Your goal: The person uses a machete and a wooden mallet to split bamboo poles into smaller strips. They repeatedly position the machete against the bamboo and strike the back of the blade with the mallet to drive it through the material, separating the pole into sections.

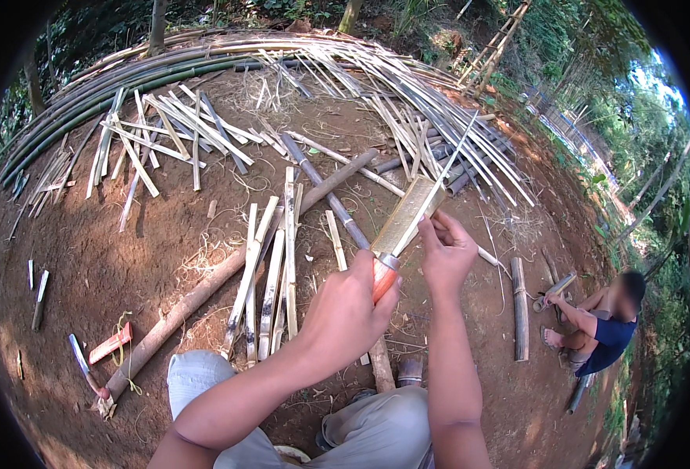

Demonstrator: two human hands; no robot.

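My left hand [349, 305] is wrapped round the orange handle of a broad-bladed knife [402, 219], whose blade tilts up and away to the right. Between the thumb and fingers of my right hand [448, 254] is a thin bamboo strip [453, 159]. The strip slants across the blade, its far end rising past the blade's tip. It appears to lie against the blade, though the exact contact is hard to make out. Split bamboo slats [271, 281] lean on a wooden pole [196, 301] just in front of my knees.
Piles of split bamboo [173, 129] and long green poles [56, 129] cover the far ground. At left lie a sickle-like blade [83, 363] and a red wooden sheath [110, 344]. A co-worker [611, 332] sits at right, beyond a short bamboo length [520, 309].
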